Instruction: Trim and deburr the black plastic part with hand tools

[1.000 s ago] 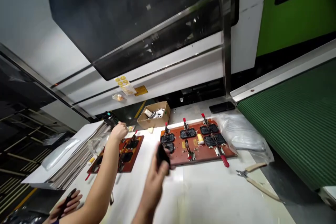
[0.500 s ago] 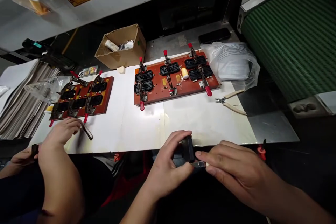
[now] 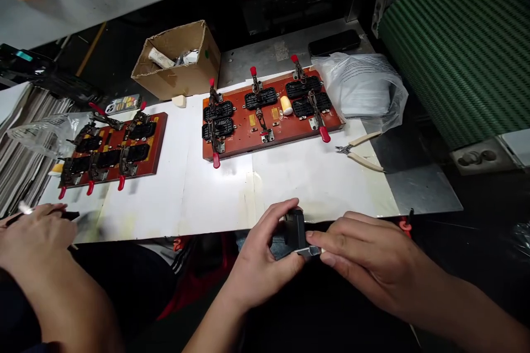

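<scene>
Beyond the table's front edge, my left hand (image 3: 260, 265) grips a black plastic part (image 3: 295, 230), fingertips over its top and thumb low on the near side. My right hand (image 3: 368, 262) pinches a small knife, its handle mostly hidden in my fingers. The knife's metal blade (image 3: 306, 252) lies along the lower edge of the part, close to my left thumb. My right index fingertip is right beside the part's side. On the table ahead, a red-brown fixture board (image 3: 244, 143) carries several similar black parts under red-handled toggle clamps.
Cutting pliers (image 3: 360, 151) lie right of the board, near a plastic bag of white sheets (image 3: 364, 91). A cardboard box (image 3: 182, 80) stands behind. A co-worker's hand (image 3: 45, 226) is left, below a second fixture board (image 3: 155, 143). A green conveyor belt (image 3: 455, 55) runs at right.
My view has shifted slightly, and more of the blade shows under the black part. Both my hands keep their grip. The co-worker's hand has moved left, away from the second board.
</scene>
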Demonstrator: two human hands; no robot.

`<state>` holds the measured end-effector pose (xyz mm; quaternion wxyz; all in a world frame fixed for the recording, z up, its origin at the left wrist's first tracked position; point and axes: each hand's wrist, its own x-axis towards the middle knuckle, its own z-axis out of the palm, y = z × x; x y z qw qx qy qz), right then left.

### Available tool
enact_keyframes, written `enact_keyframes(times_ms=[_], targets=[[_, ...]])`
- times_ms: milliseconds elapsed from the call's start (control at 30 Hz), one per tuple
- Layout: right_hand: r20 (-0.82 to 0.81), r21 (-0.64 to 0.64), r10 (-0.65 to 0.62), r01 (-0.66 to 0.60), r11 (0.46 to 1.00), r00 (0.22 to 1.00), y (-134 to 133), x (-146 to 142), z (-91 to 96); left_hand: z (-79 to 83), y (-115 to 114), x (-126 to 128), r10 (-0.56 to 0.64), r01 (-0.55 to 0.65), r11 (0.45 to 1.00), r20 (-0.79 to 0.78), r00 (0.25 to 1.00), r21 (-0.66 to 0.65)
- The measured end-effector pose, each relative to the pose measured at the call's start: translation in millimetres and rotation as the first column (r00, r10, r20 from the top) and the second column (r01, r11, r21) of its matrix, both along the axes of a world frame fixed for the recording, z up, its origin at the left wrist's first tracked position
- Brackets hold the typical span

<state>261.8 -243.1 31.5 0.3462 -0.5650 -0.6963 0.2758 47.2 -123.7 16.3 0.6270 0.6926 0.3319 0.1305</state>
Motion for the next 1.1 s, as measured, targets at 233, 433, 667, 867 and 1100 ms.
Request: enact_keyframes(times_ms=[233, 433, 667, 867, 1100], targets=[[-0.021, -0.015, 0.015, -0.016, 1.0, 1.0, -1, 1, 0.3, 0.9, 1, 2, -0.018, 0.018, 1.0, -0.003, 1.0, 0.013], [0.078, -0.059, -0.2, 0.204, 0.977, 0.977, 10, 20, -13.8, 5.2, -4, 5, -0.103, 0.103, 0.995, 0.042, 0.994, -0.005], [-0.05, -0.273, -0.378, 0.351, 0.896, 0.924, 14, 27, -18.7, 6.5, -7, 5, -0.135, 0.139, 0.986, 0.05, 0.99, -0.091], [-0.335, -0.52, -0.366, 0.153, 0.84, 0.868, 11, 4, -6.0, 1.9, -6, 9, -0.187, 0.18, 0.974, 0.041, 0.982, 0.134], [-0.319, -0.519, -0.464, 0.258, 0.815, 0.826, 20, 3, -16.0, 0.3, -5, 6, -0.174, 0.176, 0.976, -0.027, 0.984, 0.132]])
